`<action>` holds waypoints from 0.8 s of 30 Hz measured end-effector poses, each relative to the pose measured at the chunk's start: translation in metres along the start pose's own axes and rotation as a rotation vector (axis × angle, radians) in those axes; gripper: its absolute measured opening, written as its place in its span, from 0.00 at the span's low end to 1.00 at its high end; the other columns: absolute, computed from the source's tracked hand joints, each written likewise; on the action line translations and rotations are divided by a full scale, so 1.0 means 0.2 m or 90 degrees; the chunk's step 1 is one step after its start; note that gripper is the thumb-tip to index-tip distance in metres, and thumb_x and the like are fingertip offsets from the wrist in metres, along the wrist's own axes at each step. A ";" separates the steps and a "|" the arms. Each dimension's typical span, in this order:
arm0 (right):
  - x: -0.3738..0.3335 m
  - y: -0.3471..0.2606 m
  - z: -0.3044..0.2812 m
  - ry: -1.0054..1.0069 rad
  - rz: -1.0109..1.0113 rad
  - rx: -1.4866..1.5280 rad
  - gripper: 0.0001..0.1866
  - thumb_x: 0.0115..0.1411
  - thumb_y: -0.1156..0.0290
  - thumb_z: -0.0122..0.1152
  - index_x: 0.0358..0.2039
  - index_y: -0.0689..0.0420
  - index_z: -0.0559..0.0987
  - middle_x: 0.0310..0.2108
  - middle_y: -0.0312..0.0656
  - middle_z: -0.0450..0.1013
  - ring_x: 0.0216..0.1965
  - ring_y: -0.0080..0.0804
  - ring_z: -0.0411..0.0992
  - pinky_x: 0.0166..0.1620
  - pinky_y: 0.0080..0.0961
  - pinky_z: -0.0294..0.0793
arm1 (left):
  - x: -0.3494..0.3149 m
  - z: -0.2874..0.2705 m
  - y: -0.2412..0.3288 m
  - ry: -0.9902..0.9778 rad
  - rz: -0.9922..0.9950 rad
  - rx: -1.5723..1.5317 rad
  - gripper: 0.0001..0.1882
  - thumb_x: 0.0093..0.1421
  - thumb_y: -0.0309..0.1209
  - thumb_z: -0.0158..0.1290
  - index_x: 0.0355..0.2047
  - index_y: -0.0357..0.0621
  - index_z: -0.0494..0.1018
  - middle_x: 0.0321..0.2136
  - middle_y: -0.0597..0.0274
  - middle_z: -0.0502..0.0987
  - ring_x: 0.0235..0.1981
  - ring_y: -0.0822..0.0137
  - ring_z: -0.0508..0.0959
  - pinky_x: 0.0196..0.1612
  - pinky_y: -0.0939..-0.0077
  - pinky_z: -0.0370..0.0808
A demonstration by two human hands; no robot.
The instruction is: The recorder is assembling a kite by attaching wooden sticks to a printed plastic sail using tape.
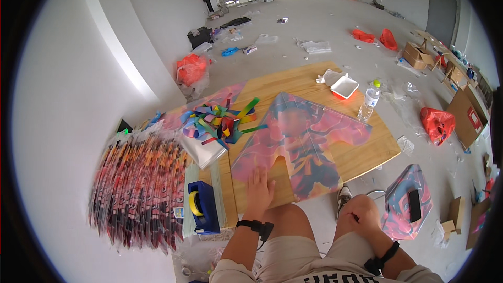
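Note:
A printed kite (306, 141) in pink and dark blue, with thin spars, lies spread on the wooden table (367, 154). My left hand (260, 188) rests flat on its lower left part, fingers stretched out. My right hand (365, 222) is by my right knee with its fingers curled; whether anything is in them is hidden. Left of the kite is a heap of multicoloured ribbon strips (222, 120) on a stack of clear plastic bags (201, 149). A blue tape dispenser (204, 212) with a yellow roll stands at the table's near left.
Many packed kites (139, 188) stand in a row at the left. A water bottle (369, 102) and a white food tray (345, 87) are on the table's far right. Another kite piece (398, 209) with a black phone (414, 205) sits right of my knee. Cardboard boxes (417, 56) and a red bag (437, 124) lie beyond.

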State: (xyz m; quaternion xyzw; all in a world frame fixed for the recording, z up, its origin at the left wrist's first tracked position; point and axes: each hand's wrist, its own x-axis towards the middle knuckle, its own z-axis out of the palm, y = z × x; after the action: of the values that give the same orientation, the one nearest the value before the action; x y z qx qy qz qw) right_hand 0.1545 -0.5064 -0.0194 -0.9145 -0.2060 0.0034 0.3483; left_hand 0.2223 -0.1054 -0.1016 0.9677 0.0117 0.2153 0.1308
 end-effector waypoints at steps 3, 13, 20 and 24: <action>0.00 0.04 0.03 -0.005 0.009 0.018 0.07 0.63 0.70 0.64 0.40 0.50 0.86 0.36 0.39 0.82 0.36 0.38 0.80 0.41 0.34 0.79 | 0.00 0.09 -0.12 -0.101 -0.069 0.094 0.37 0.71 0.48 0.48 0.74 0.43 0.58 0.71 0.47 0.63 0.72 0.38 0.59 0.74 0.45 0.52; 0.03 0.00 0.04 -0.045 0.072 0.069 0.07 0.65 0.69 0.62 0.39 0.51 0.87 0.33 0.43 0.83 0.33 0.41 0.81 0.38 0.36 0.79 | -0.01 0.09 -0.19 -0.093 -0.101 0.125 0.38 0.70 0.49 0.46 0.73 0.39 0.59 0.75 0.48 0.57 0.76 0.44 0.52 0.78 0.47 0.41; 0.10 -0.06 0.01 -0.138 0.167 0.057 0.15 0.64 0.69 0.62 0.51 0.51 0.82 0.37 0.45 0.80 0.36 0.45 0.80 0.40 0.39 0.79 | 0.02 0.08 -0.16 -0.069 -0.073 0.125 0.38 0.70 0.49 0.47 0.72 0.36 0.60 0.74 0.48 0.59 0.77 0.46 0.52 0.78 0.47 0.40; 0.42 0.03 0.09 -0.044 -0.058 -0.031 0.25 0.62 0.71 0.61 0.60 0.55 0.74 0.49 0.50 0.76 0.48 0.52 0.77 0.50 0.46 0.77 | 0.00 0.02 -0.13 -0.073 -0.076 0.081 0.36 0.70 0.48 0.47 0.71 0.39 0.63 0.74 0.48 0.59 0.76 0.47 0.53 0.77 0.47 0.41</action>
State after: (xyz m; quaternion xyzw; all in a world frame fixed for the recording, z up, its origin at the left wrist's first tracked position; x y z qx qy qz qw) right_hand 0.2321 -0.4669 -0.0262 -0.9117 -0.2597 0.0140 0.3182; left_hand 0.2261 -0.0809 -0.1122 0.9823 0.0752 0.1503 0.0822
